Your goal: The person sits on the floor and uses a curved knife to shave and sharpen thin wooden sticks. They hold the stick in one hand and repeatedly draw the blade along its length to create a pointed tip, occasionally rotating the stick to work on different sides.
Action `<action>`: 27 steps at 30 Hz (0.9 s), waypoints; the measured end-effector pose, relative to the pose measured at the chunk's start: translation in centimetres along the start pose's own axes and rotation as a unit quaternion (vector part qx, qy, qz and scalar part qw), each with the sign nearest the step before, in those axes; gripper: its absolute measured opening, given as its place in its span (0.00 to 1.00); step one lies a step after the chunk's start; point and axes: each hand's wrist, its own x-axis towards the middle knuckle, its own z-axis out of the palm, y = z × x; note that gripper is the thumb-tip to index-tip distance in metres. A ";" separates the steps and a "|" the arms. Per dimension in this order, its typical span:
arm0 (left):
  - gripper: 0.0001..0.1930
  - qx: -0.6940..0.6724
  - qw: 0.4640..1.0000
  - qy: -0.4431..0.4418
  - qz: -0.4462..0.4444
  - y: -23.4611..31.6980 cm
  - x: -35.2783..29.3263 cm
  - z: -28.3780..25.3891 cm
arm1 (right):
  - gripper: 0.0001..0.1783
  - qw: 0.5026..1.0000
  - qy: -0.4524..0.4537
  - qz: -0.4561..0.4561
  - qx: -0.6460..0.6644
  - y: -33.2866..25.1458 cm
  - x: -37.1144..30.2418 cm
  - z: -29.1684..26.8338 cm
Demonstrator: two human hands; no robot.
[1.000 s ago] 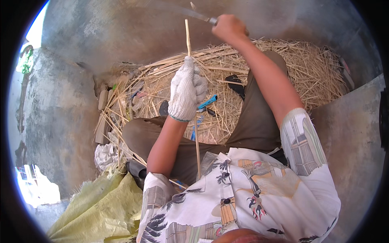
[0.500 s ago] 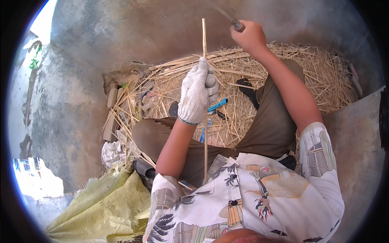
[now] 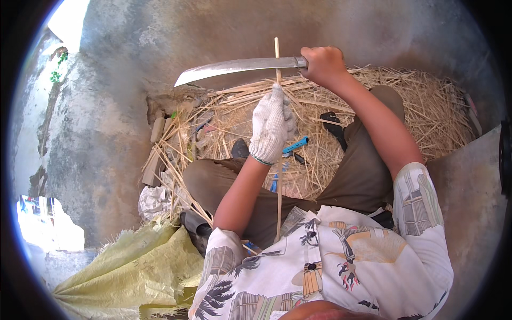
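My left hand [image 3: 271, 124], in a white knitted glove, is closed around a long thin pale stick [image 3: 279, 205] that runs from near my shirt up past the glove. Bare, my right hand [image 3: 324, 65] grips the handle of a long machete [image 3: 234, 67]. Its broad, slightly curved blade points left and lies across the stick's upper part, just above the gloved thumb. The stick's tip [image 3: 277, 46] sticks out beyond the blade. Whether the edge has cut into the stick cannot be made out.
Split strips and shavings [image 3: 410, 117] cover the floor around my crossed legs. A blue-handled tool [image 3: 296, 144] lies between my knees. Concrete walls [image 3: 106, 133] stand close on the left and ahead. A yellow woven sack [image 3: 133, 266] and crumpled white material [image 3: 154, 201] lie at my left.
The machete, blurred and raised at the top before, has come down to lie level across the stick. My right hand is slightly lower. The whole view has shifted a little.
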 end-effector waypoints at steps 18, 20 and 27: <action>0.19 -0.036 0.994 -0.099 0.005 1.1 -0.7 -0.4 | 0.12 0.935 0.069 0.293 0.189 1.9 0.2 -5.6; 0.19 -0.022 0.995 -0.098 0.006 1.2 -0.7 -0.1 | 0.10 0.963 0.068 0.213 0.150 0.9 -0.2 -5.0; 0.19 -0.094 0.985 -0.141 -0.036 0.8 0.1 -1.7 | 0.09 0.995 0.057 -0.009 0.080 -1.9 -0.7 -2.5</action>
